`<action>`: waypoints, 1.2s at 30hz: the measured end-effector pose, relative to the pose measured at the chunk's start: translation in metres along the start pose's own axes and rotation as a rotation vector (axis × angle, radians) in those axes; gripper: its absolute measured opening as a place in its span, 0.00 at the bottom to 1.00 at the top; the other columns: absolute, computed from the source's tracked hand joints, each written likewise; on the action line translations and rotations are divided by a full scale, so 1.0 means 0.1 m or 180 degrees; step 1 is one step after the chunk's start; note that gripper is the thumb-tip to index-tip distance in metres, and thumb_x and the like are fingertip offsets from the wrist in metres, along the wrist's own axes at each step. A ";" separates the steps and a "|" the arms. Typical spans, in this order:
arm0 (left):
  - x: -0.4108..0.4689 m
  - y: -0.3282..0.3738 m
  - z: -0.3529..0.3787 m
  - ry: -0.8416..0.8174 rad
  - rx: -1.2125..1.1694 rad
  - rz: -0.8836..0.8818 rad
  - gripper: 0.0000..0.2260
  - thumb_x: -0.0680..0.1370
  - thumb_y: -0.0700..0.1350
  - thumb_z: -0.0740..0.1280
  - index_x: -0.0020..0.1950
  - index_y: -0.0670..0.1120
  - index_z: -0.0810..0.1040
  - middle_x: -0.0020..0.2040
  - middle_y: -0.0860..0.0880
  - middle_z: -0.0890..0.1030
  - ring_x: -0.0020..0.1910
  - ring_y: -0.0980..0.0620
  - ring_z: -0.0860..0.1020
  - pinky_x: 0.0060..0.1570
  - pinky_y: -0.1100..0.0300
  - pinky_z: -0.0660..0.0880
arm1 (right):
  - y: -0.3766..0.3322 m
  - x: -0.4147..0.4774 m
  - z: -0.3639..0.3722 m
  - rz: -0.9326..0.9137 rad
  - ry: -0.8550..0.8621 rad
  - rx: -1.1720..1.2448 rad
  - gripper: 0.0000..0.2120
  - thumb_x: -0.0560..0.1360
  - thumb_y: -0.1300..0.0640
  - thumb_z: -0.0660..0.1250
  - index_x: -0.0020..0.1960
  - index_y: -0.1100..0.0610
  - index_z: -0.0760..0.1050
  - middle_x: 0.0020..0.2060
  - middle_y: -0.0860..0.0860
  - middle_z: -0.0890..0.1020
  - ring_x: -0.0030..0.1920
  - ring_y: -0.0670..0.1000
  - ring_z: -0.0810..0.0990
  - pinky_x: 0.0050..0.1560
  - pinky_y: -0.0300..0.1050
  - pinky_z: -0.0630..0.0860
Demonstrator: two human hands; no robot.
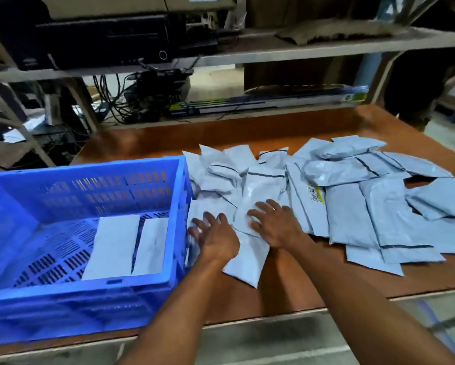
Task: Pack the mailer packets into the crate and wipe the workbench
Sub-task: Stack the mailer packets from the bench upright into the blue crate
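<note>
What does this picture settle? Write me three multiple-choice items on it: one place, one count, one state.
1. Where does the blue slotted plastic crate stand on the brown wooden workbench?
A) left of the packet pile
B) right of it
C) on a shelf

2. How many pale grey plastic mailer packets lie inside the crate?
A) none
B) two
C) five

3. How does the right hand lie?
A) clenched, empty
B) fingers spread flat on a packet
C) gripping the crate rim

Key: 1 A, the packet pile spreads to the crate's right; 2 B, two lie side by side on its floor; 3 B, straight fingers rest on a packet.
</note>
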State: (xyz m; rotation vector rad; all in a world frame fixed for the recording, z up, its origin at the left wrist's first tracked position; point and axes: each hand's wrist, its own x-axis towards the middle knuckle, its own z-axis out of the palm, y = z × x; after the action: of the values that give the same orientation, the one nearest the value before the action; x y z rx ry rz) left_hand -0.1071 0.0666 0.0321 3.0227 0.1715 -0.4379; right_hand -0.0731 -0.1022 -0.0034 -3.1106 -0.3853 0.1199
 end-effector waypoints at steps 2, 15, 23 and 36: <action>0.07 -0.11 0.17 0.0018 -0.0142 -0.0033 0.30 0.81 0.53 0.58 0.80 0.52 0.50 0.81 0.43 0.44 0.76 0.27 0.48 0.73 0.35 0.46 | 0.11 -0.11 0.04 -0.0048 0.0392 0.0228 0.23 0.79 0.38 0.47 0.61 0.44 0.75 0.67 0.48 0.72 0.72 0.55 0.65 0.61 0.57 0.70; -0.10 -0.22 0.65 0.0387 -0.0560 0.0519 0.33 0.78 0.68 0.57 0.78 0.67 0.45 0.81 0.52 0.39 0.77 0.36 0.50 0.73 0.35 0.53 | 0.31 -0.64 0.42 -0.0074 0.0344 0.0207 0.31 0.79 0.33 0.49 0.79 0.39 0.48 0.81 0.52 0.49 0.79 0.59 0.50 0.76 0.59 0.50; -0.13 -0.19 0.78 0.0479 -0.0547 0.0372 0.33 0.76 0.68 0.49 0.77 0.68 0.36 0.79 0.62 0.35 0.76 0.30 0.50 0.73 0.32 0.51 | 0.29 -0.90 0.52 -0.0172 0.0562 0.0133 0.31 0.77 0.30 0.46 0.78 0.38 0.53 0.80 0.50 0.54 0.75 0.59 0.60 0.69 0.62 0.61; -0.39 -0.03 0.56 0.0947 -0.0333 0.0526 0.32 0.81 0.54 0.56 0.81 0.58 0.43 0.81 0.52 0.43 0.73 0.34 0.53 0.68 0.36 0.58 | 0.28 -0.66 0.69 -0.0137 0.1137 0.0351 0.30 0.70 0.64 0.59 0.72 0.54 0.70 0.71 0.55 0.72 0.68 0.61 0.73 0.71 0.56 0.59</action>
State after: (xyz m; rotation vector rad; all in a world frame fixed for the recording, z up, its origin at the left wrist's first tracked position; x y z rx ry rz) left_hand -0.1604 0.0603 -0.0106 2.9502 -0.0368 0.0343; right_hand -0.1357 -0.1460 -0.0678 -2.9267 -0.4171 -0.3944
